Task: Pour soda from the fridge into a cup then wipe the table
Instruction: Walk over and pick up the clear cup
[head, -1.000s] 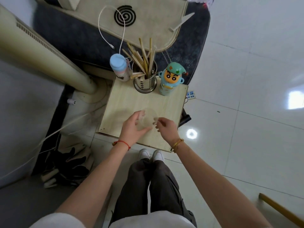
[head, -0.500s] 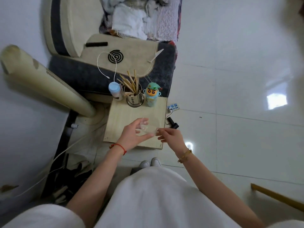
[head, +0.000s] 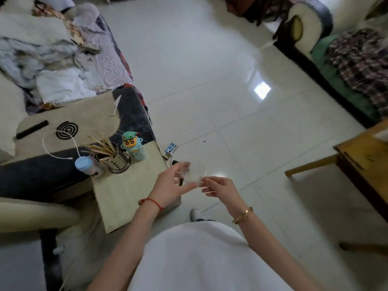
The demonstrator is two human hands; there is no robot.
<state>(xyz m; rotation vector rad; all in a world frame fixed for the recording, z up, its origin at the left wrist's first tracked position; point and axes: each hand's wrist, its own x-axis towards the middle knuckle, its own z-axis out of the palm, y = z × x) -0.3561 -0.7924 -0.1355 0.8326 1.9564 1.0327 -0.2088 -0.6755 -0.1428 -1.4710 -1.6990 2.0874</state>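
Currently clear cup (head: 194, 172) held off table (head: 126, 190), toward its 3 o'clock edge: left hand (head: 171, 186) cradles it, right hand (head: 220, 189) pinches rim, probably steadying it for carrying. No soda visible.

Clear plastic cup (head: 194, 172) — glossy tiled floor (head: 210, 91)
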